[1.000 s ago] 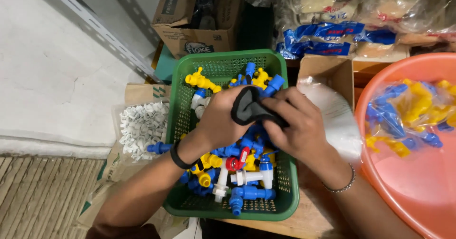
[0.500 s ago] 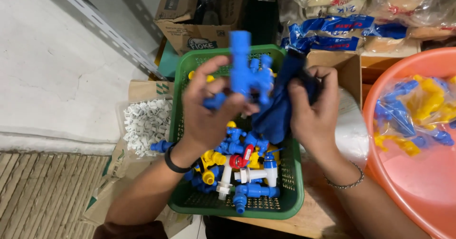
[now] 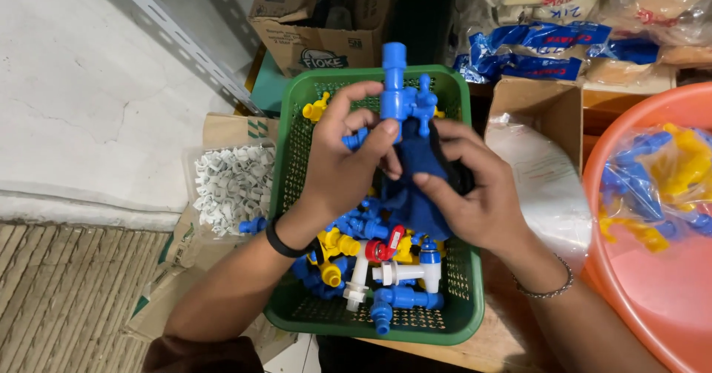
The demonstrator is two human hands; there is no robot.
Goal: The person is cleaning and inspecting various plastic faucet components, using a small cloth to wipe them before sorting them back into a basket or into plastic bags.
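Observation:
My left hand (image 3: 343, 167) grips a blue plastic tap (image 3: 401, 98) and holds it upright over a green mesh basket (image 3: 291, 195). My right hand (image 3: 478, 195) holds a dark blue cloth (image 3: 417, 187) pressed against the tap's lower part. Under both hands the basket holds several plastic taps (image 3: 386, 269) in blue, yellow and white, one with a red handle.
An orange basin (image 3: 653, 284) at the right holds bagged blue and yellow taps. A clear bag of small white parts (image 3: 231, 184) lies left of the basket. Cardboard boxes (image 3: 311, 24) and packaged goods (image 3: 549, 47) stand behind. A wooden ledge carries the basket; grey floor lies at left.
My left hand lifted a blue tap out of the basket and now holds it upright. The cloth, bunched in both hands before, has moved down against the tap under my right hand.

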